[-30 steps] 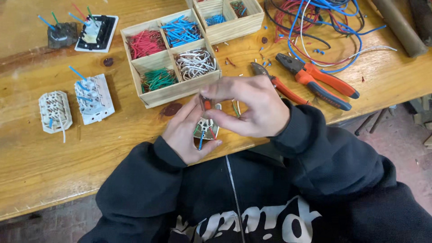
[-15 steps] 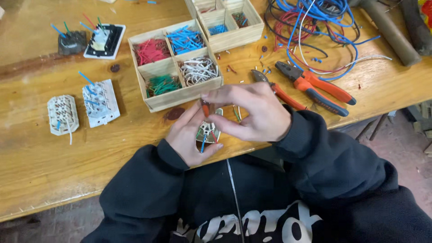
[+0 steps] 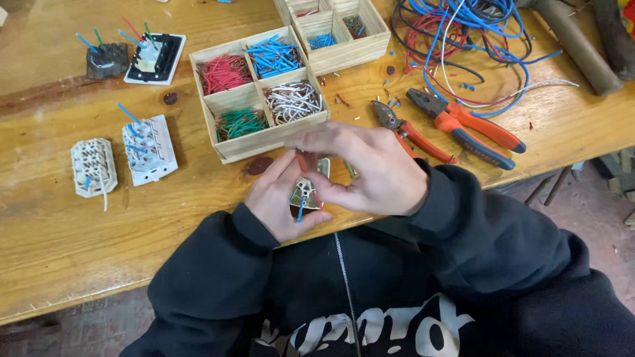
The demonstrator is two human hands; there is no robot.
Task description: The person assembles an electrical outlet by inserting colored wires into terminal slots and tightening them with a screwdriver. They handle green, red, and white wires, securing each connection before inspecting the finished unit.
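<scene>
Over bench edge, left hand (image 3: 281,201) still grips socket module (image 3: 305,193); right hand (image 3: 370,168) pinching red-handled screwdriver (image 3: 303,160), unmoved.

Wooden bench (image 3: 59,238): compartment boxes (image 3: 261,92), pliers (image 3: 463,125), wires (image 3: 463,39).

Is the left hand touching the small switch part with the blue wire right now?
Touching. The head view shows the left hand cupping the small switch part in its palm, fingers wrapped under it.

Both hands, left hand (image 3: 281,198) and right hand (image 3: 374,172), pinch a small wired part (image 3: 305,192), perhaps a switch.
</scene>
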